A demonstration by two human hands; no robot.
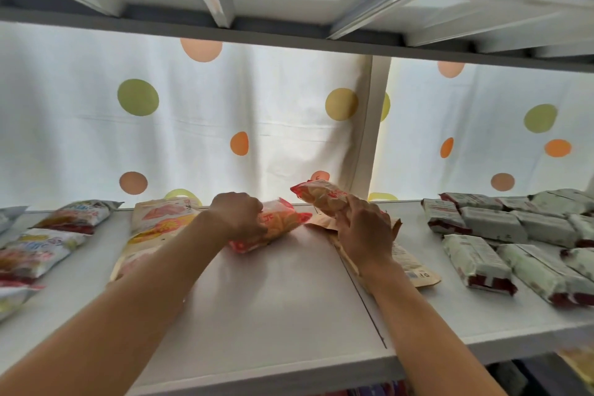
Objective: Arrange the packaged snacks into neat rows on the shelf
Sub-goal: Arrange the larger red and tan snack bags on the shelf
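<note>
Both hands grip red snack packets: left hand (239,215) clasps one (273,228) lying on the white shelf (273,292), right hand (363,228) holds another (321,194) lifted above a tan pouch (408,262). Behind hangs a dotted curtain (193,125).

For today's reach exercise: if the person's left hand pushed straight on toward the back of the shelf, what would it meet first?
Probably the dotted curtain: the left hand already grips a red snack pack, and the shelf behind looks bare, though depth is unclear.
</note>
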